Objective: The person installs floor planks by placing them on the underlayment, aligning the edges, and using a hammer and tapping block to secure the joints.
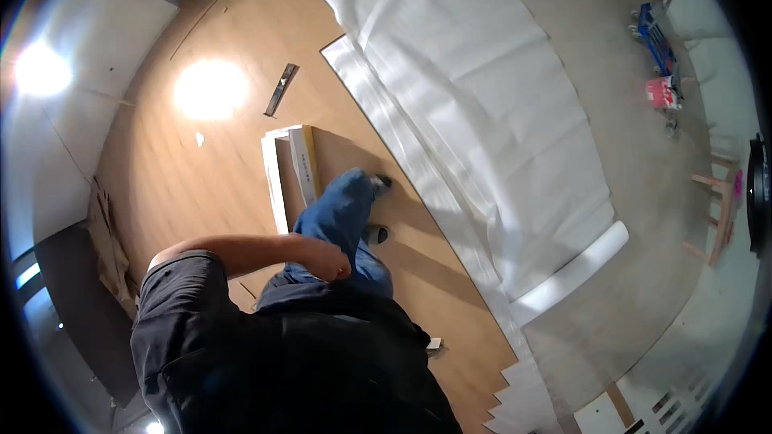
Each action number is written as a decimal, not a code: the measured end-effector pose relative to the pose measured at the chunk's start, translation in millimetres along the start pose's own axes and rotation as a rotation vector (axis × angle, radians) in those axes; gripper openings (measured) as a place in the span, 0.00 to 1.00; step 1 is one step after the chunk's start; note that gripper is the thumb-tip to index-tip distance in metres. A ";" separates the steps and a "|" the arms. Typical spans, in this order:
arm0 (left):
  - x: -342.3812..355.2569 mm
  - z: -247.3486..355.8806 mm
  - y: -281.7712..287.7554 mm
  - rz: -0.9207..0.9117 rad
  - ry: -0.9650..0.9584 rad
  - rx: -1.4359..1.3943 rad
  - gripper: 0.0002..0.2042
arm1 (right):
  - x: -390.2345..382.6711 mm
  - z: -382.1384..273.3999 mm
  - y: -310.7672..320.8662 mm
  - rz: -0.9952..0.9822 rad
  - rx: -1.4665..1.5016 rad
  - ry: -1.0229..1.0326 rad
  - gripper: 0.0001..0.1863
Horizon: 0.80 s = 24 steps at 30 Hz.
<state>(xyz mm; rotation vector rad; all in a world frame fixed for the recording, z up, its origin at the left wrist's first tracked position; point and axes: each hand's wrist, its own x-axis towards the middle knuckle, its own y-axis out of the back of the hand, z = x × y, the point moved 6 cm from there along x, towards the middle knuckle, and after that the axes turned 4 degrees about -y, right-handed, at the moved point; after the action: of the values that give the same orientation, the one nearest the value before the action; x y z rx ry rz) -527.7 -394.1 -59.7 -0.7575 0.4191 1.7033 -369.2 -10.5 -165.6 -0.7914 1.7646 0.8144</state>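
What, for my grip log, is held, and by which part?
Cannot be told: the bare, curled left hand shows no object; the right hand is out of view.

Left hand (326, 260): fingertips were hidden.
Right hand: was out of view.
White sheet (482, 72): far end was cut off.
Box (304, 165): near end was hidden by jeans (331, 213).

The bare left forearm (249, 251) extends rightward from a bent elbow (169, 252), the left hand (326, 261) low before the body, fingers hidden.

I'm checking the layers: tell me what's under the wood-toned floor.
White sheeting borders the wood-toned floor and appears to run under its jagged edge; anything farther in is covered.
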 end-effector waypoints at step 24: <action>78.7 -937.2 577.5 1.848 0.474 -0.263 0.18 | 723.0 -477.0 -6.9 0.628 -0.459 0.868 0.14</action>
<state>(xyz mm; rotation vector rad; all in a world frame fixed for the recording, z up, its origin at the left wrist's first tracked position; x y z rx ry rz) -841.9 -1087.2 -859.0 -1.0199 1.5654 3.2915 -814.6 -506.2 -719.0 -0.9852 2.7231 1.4718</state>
